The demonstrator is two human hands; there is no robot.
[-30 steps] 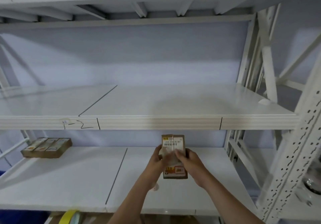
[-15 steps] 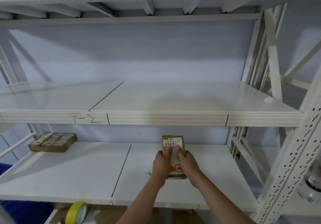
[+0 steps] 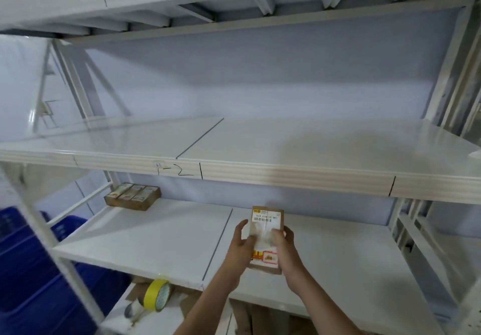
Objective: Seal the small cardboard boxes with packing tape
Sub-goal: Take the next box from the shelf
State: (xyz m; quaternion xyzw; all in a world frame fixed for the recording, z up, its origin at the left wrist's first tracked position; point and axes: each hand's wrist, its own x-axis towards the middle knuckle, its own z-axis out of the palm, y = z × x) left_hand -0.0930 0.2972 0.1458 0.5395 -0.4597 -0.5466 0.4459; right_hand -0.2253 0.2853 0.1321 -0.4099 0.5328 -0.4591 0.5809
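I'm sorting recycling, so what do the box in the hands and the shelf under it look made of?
The small box looks like plain brown cardboard, matte, with a glossy printed label and a clear shiny tape strip. The lower shelf looks like white painted metal or laminate, smooth and slightly reflective; which one is unclear.

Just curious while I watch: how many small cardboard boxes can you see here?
4. One box is held in both hands above the lower shelf; three boxes lie side by side at that shelf's back left. More could be hidden out of view.
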